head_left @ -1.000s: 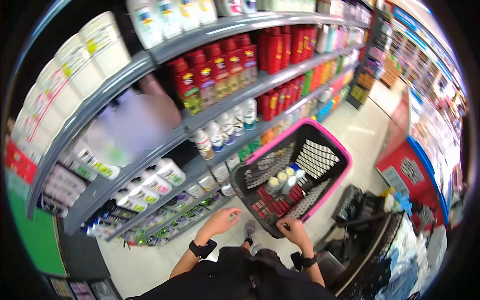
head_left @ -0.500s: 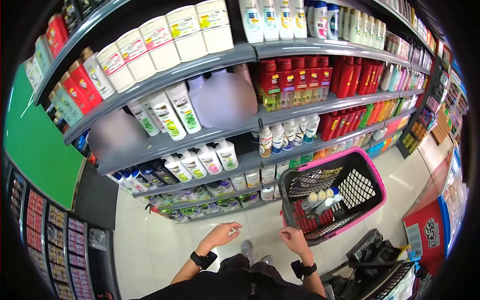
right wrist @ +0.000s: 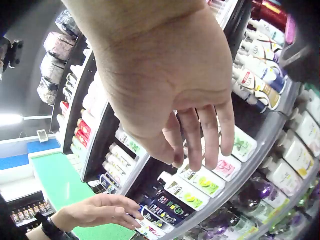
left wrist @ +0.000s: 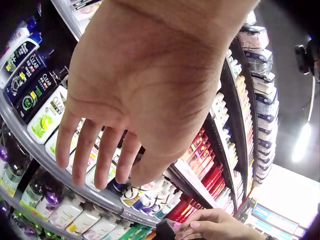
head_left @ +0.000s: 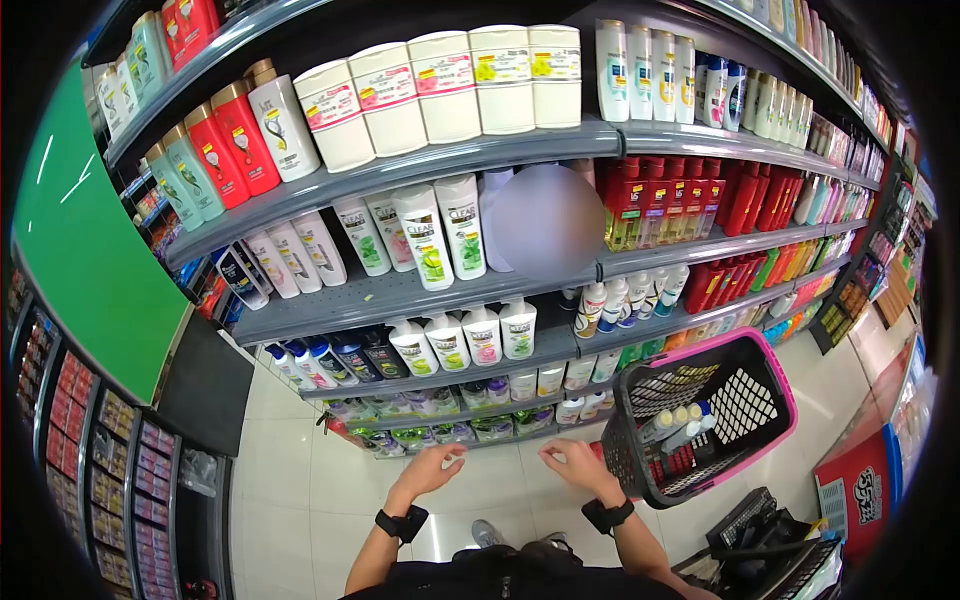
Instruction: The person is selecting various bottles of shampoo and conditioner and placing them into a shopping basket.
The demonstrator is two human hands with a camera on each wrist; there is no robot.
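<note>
From the head camera, the left hand (head_left: pixel 433 468) and the right hand (head_left: pixel 572 462) were raised side by side, apart, low before the shelves (head_left: pixel 400 296), over the pale floor (head_left: pixel 300 480). Both held nothing, and their fingers were loosely bent. The black basket (head_left: pixel 745 405) with a pink rim stood on the floor just to the right of the right hand. It held a few capped bottles (head_left: pixel 672 422) and red packs (head_left: pixel 680 462) seen through the mesh. The bottom-shelf packs (head_left: pixel 440 432), the goods nearest the hands, were too small and glossy to read. White pump bottles (head_left: pixel 465 338) stood on the shelf above them. A blurred patch (head_left: pixel 548 222) hid part of the middle shelf. A dark wire rack (head_left: pixel 770 540) at the lower right was cut off by the lens edge, as was the body below the wrists.

From the left wrist, the back of the left hand (left wrist: pixel 135 95) filled the frame, with its fingers (left wrist: pixel 82 150) straight, slightly spread and empty. It covered much of the shelving. The thumb was hidden. The right hand (left wrist: pixel 215 227) showed only in part at the bottom edge.

From the right wrist, the right hand (right wrist: pixel 165 85) hung with relaxed fingers (right wrist: pixel 205 135) and gripped nothing. Only a dark corner of the basket (right wrist: pixel 305 47) entered at the upper right. The left hand (right wrist: pixel 100 210) lay open below, in front of dark bottles (right wrist: pixel 167 207).
</note>
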